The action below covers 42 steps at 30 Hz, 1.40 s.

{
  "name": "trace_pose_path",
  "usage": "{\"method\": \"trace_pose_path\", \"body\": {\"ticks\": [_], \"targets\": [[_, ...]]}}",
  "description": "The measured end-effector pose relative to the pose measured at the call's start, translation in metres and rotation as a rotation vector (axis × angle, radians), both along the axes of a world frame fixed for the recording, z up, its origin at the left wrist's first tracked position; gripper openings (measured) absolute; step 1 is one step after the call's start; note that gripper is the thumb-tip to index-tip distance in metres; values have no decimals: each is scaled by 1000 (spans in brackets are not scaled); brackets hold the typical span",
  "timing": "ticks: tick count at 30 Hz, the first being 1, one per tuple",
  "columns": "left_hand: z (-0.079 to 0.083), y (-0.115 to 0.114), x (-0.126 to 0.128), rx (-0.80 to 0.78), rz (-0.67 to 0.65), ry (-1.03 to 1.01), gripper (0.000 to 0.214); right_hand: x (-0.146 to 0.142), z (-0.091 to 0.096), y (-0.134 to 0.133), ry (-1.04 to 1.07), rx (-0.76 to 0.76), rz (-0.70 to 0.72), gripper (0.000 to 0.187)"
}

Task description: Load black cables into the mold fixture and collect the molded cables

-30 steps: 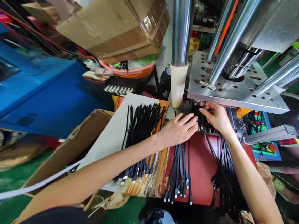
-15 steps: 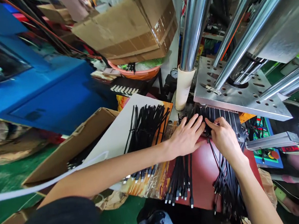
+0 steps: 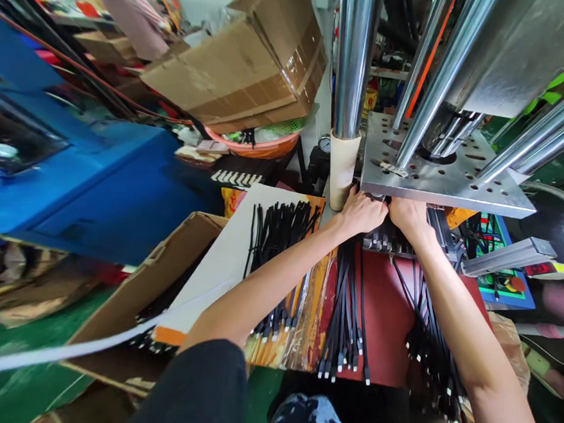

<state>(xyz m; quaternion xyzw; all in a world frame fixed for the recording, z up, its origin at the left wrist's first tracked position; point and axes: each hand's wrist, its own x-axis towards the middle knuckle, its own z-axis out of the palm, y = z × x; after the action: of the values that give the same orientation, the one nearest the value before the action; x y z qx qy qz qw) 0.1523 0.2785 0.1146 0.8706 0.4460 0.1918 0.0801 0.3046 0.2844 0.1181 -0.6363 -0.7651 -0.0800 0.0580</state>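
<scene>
My left hand [image 3: 365, 212] is at the mould [image 3: 393, 241] below the press's metal plate [image 3: 447, 184], fingers curled; what they hold, if anything, is hidden. Close beside it, my right hand [image 3: 408, 217] reaches in under the plate's front edge, its fingers out of sight. Dark cable ends sit in a row along the mould's front. A bunch of black cables [image 3: 350, 316] with pale metal tips hangs over the red-brown work surface [image 3: 386, 320] below my left hand. Another black bunch [image 3: 428, 336] lies below my right forearm.
More black cables [image 3: 284, 237] lie on a white sheet [image 3: 210, 294] at left, beside an open carton [image 3: 137, 279]. Steel press columns [image 3: 361, 58] rise around the plate. A control panel [image 3: 502, 260] stands at right. A large cardboard box [image 3: 233, 66] sits over an orange basket [image 3: 263, 149].
Both hands have moved forward, from the mould's front to under the plate's edge. The left fingers, spread before, are curled now. The mould's front row has come into view.
</scene>
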Motion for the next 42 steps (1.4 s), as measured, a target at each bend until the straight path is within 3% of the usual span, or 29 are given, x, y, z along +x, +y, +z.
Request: {"method": "trace_pose_path", "body": {"ticks": [3, 5, 7, 9, 10, 12, 14, 16, 18, 20, 21, 23, 25, 27, 30, 32, 35, 38, 39, 42], "targets": [[9, 1, 7, -60, 29, -48, 39, 1, 14, -3, 76, -20, 5, 36], [13, -21, 0, -103, 57, -102, 44, 1, 18, -38, 138, -4, 9, 37], [16, -67, -23, -146, 64, -172, 53, -1, 9, -101, 204, 30, 10, 39], [20, -131, -56, -241, 1, -265, 58, -7, -13, -180, 272, -2, 54, 32], [22, -165, -74, -312, -38, -291, 51, -11, -27, -219, 303, -67, 109, 28], [23, -230, -106, -700, -71, -411, 37, -19, -53, -285, 308, -189, 125, 23], [16, -277, -125, -989, 28, -389, 41, -26, -66, -326, 326, -263, 61, 24], [2, -303, -125, -1225, 86, -445, 61, -25, -59, -346, 443, -380, 25, 26], [-15, -312, -108, -1452, 115, -718, 76, -18, -41, -356, 619, -590, 77, 26], [-31, -310, -83, -1583, 193, -1106, 70, -8, -26, -363, 737, -801, 132, 26], [-37, -306, -71, -1586, 244, -1267, 62, -3, -24, -366, 750, -829, 88, 27], [-45, -297, -51, -1543, 295, -1424, 48, 5, -32, -368, 678, -686, -157, 34], [-48, -290, -40, -1490, 253, -1380, 44, 9, -47, -365, 555, -455, -401, 40], [-49, -284, -35, -1442, 195, -1230, 48, 8, -57, -361, 559, -342, -430, 39], [-50, -280, -32, -1429, 174, -1120, 55, 0, -52, -366, 847, -428, -221, 42], [-49, -279, -29, -1512, 187, -1214, 55, -4, -43, -380, 979, -566, -82, 46], [-45, -277, -27, -1670, 188, -1372, 51, 3, -36, -401, 991, -762, 29, 43], [-35, -282, -31, -1687, 104, -1313, 45, 20, -35, -398, 1060, -900, 32, 22], [-32, -286, -33, -1658, 60, -1243, 43, 23, -35, -390, 1150, -908, 2, 23], [-24, -301, -40, -1533, -10, -983, 40, 19, -34, -356, 1512, -676, -183, 36]]}}
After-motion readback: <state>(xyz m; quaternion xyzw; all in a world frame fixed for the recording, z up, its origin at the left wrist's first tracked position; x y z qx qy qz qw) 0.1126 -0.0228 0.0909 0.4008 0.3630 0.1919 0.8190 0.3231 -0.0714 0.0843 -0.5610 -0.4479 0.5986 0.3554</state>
